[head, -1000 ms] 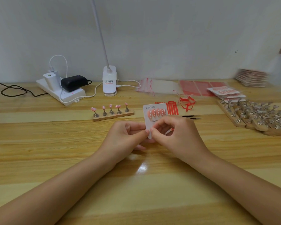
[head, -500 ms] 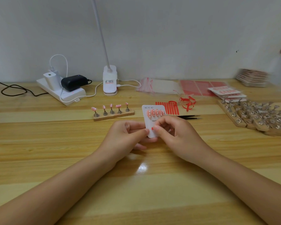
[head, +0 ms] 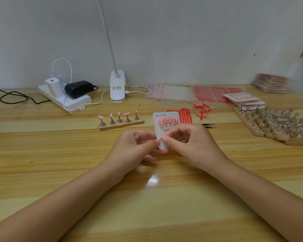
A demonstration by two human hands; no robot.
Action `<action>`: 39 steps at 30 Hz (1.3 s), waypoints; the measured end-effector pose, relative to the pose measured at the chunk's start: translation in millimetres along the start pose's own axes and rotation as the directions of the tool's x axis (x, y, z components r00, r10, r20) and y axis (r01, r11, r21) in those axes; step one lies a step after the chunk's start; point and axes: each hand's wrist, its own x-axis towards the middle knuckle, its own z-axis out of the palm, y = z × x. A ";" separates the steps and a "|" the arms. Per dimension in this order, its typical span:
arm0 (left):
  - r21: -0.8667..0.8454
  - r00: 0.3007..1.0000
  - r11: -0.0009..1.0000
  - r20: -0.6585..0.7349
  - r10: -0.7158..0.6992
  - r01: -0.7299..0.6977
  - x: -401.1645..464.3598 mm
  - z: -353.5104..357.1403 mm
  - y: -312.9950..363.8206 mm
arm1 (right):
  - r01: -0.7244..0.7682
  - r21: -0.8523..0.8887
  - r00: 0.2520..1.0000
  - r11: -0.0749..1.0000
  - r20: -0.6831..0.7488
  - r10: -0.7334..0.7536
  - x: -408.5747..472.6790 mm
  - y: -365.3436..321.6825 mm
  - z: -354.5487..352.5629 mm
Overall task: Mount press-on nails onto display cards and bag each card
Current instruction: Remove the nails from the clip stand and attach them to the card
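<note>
Head view looks down on two bare forearms reaching in from the lower corners and meeting over the middle of the wooden tabletop (head: 42, 154). Left hand (head: 135, 147) has its fingers curled, thumb and forefinger pinching the lower left edge of a white display card (head: 162, 130), held upright just above the wood. Right hand (head: 191, 144) comes in from the other side, its fingers bent and closed on the card's lower part, where a small red bit shows at the fingertip; what that bit is cannot be told. Five pink press-on nails (head: 167, 121) sit in a row across the card's upper half.

Just left of the card, a wooden strip (head: 122, 125) carries five small metal stands topped with pink nails. Behind the card lie red strips (head: 184, 116) and a curl of red ribbon (head: 201, 110), with black tweezers (head: 210, 126) partly hidden by the right hand. Clear bags (head: 171, 93) lie flat near the wall, finished cards (head: 243, 99) beside them, and a heap of bare stands (head: 278, 123) at far right. A white power strip (head: 66, 102) and a white lamp base (head: 117, 88) stand against the pale grey wall.
</note>
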 end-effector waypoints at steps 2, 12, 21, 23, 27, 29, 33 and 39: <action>0.006 1.000 1.000 0.006 0.004 -0.004 -0.1 -0.1 -0.3 | -0.033 0.011 0.999 0.999 0.020 0.033 1.9 0.0 -0.6; 0.025 1.000 1.000 0.021 0.007 -0.007 0.4 0.1 -1.3 | -0.111 0.060 0.992 0.992 0.060 0.107 3.6 -1.3 -1.6; 0.003 1.000 1.000 0.018 -0.003 0.003 -0.1 0.2 -0.6 | -0.111 0.034 0.991 0.993 0.079 0.108 3.4 -1.9 -3.2; -0.001 1.000 1.000 0.015 -0.005 0.005 -0.3 0.1 -0.1 | -0.112 0.033 0.991 0.993 0.073 0.110 3.2 -2.1 -3.4; -0.003 1.000 1.000 0.003 -0.009 0.009 -1.2 0.3 0.6 | -0.126 0.102 0.990 0.987 0.076 0.118 2.0 -1.7 -3.0; -0.003 1.000 1.000 0.000 -0.010 0.010 -1.1 0.2 0.8 | -0.131 0.126 0.989 0.983 0.085 0.121 1.0 -2.0 -2.7; 0.006 1.000 1.000 -0.006 -0.007 0.007 -0.3 -0.6 1.6 | -0.123 0.105 0.991 0.987 0.063 0.116 1.5 -2.4 -1.6; -0.022 0.999 0.999 -0.031 -0.024 0.023 0.0 0.7 3.9 | -0.076 0.043 0.997 0.996 -0.012 0.076 -1.3 -4.9 1.6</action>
